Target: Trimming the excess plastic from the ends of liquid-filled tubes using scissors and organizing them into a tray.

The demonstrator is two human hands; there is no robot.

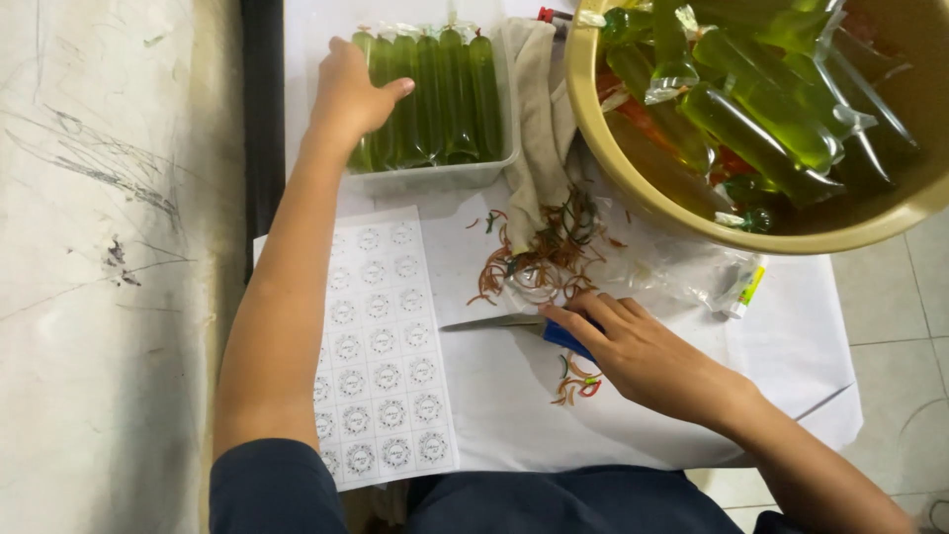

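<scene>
The green liquid tubes [435, 94] lie in a clear tray [465, 176] at 12 o'clock. The left hand [351, 94] rests released on them. The right hand [633, 346] pinches a blue object [565, 338] beside the rubber bands [539, 252].

Green tubes [435, 94]: long, slim plastic-wrapped sticks of clear green liquid, packed side by side in one row, ends pointing away from the person.
Clear tray [465, 176]: shallow, see-through plastic, sitting on white paper at the top of the work area, and those tubes fill it wall to wall.
Left hand [348, 94]: palm down on the leftmost tubes, thumb stretched across the row.
Blue object [565, 338]: small, flat, mostly hidden under the fingers, lying on the white paper just below the rubber-band pile.
Right hand [633, 346]: fingers spread over that blue object, pressing on it.
</scene>
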